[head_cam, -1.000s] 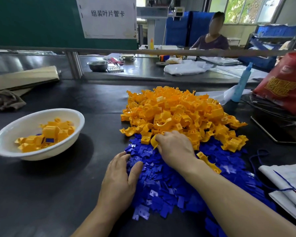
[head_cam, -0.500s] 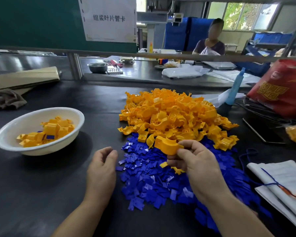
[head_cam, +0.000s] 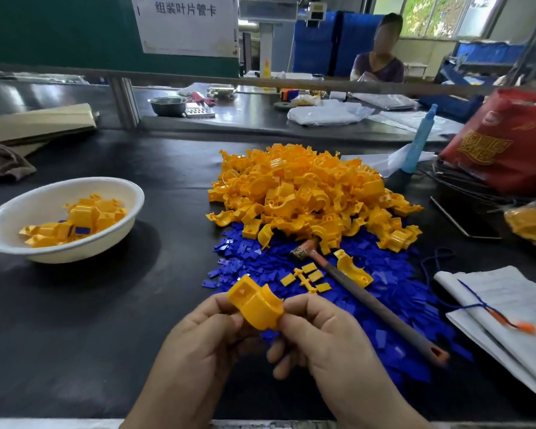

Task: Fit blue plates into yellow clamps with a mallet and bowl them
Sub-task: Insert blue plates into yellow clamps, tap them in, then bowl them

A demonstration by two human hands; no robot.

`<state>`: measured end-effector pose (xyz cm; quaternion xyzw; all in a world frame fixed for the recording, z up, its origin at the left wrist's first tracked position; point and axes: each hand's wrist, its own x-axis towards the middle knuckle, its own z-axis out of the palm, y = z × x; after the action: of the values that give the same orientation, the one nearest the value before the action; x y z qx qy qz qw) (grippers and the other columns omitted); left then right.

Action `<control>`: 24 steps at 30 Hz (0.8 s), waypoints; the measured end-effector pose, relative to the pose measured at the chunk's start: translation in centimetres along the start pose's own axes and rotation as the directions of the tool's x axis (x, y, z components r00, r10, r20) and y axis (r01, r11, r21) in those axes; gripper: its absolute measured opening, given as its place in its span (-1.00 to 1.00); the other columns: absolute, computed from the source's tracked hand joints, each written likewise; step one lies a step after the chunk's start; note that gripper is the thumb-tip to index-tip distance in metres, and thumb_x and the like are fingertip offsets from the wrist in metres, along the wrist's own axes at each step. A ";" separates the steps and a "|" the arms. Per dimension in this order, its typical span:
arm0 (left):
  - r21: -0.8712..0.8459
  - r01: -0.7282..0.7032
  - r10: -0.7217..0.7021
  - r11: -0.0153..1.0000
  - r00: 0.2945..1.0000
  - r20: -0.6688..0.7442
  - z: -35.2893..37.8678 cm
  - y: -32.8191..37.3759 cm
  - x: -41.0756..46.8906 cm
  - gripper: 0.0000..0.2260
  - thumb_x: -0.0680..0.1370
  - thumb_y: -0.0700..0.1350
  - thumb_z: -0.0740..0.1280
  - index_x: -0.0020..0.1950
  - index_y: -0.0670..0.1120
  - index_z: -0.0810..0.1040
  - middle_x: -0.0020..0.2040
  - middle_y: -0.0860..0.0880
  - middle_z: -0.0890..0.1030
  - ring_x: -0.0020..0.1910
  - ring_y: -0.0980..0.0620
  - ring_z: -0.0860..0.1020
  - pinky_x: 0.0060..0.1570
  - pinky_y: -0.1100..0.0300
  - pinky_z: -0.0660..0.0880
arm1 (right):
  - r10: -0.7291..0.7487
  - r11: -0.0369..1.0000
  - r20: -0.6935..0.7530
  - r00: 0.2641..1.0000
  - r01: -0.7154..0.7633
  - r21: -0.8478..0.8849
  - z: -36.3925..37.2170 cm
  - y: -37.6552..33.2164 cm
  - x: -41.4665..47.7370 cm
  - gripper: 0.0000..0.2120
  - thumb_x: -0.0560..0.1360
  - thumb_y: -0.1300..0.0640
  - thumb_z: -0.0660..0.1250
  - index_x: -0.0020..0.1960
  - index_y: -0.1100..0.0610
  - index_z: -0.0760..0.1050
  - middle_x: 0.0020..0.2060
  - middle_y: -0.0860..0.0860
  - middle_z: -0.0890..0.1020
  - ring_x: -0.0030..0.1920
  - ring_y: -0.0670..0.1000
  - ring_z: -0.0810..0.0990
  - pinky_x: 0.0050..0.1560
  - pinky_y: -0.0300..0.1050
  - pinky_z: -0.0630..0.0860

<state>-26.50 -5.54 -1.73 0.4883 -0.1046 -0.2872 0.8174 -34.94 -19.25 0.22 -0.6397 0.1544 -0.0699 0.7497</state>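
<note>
You hold one yellow clamp in both hands, lifted above the near edge of the blue plates. Your left hand curls its fingers round the clamp's left side; your right hand pinches its right edge between thumb and fingers. Whether a plate sits in it, you cannot tell. The mallet lies untouched on the plates, its head at the foot of the clamp pile, its handle running toward your right. The bowl stands well apart on your left, holding fitted clamps.
</note>
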 end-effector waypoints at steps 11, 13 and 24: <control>0.292 -0.113 0.196 0.950 0.942 -0.274 -3.1 -0.1 -1.1 -0.76 0.25 -0.04 0.45 -0.10 0.02 0.69 -0.18 -0.19 0.69 -0.23 -0.13 0.64 -0.16 -0.09 0.60 | -0.249 0.142 0.035 0.968 0.072 -0.987 -1.5 1.0 0.1 -0.47 0.50 -0.31 0.08 0.36 -0.24 -0.04 0.06 -0.14 0.41 -0.02 -0.04 0.50 -0.21 -0.12 0.38; 0.375 -0.098 0.210 0.922 0.939 -0.272 -3.5 -0.5 -1.3 -0.82 0.39 -0.19 0.44 -0.08 0.05 0.69 -0.20 -0.14 0.69 -0.24 -0.03 0.64 -0.24 0.03 0.61 | -0.226 0.026 0.035 0.973 0.042 -0.999 -2.3 1.4 1.0 -0.43 0.50 -0.33 0.06 0.40 -0.18 -0.06 0.08 -0.07 0.44 0.00 0.03 0.53 -0.29 -0.08 0.33; 0.541 -0.058 0.187 0.839 0.965 -0.186 -3.4 -1.4 -1.8 -0.74 0.46 -0.21 0.47 -0.08 0.19 0.64 -0.32 -0.01 0.65 -0.31 0.10 0.64 -0.37 0.23 0.57 | -0.325 -0.004 0.098 0.941 0.102 -0.995 -2.8 2.8 3.9 -0.82 0.59 -0.11 0.05 -0.03 -0.07 0.36 -0.14 -0.08 0.55 -0.18 0.01 0.56 -0.26 -0.07 0.41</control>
<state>-26.96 -2.51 -4.39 0.7174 -0.1150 -0.1351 0.6737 -32.44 -22.57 -3.49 -0.9852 0.1194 -0.1079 0.0597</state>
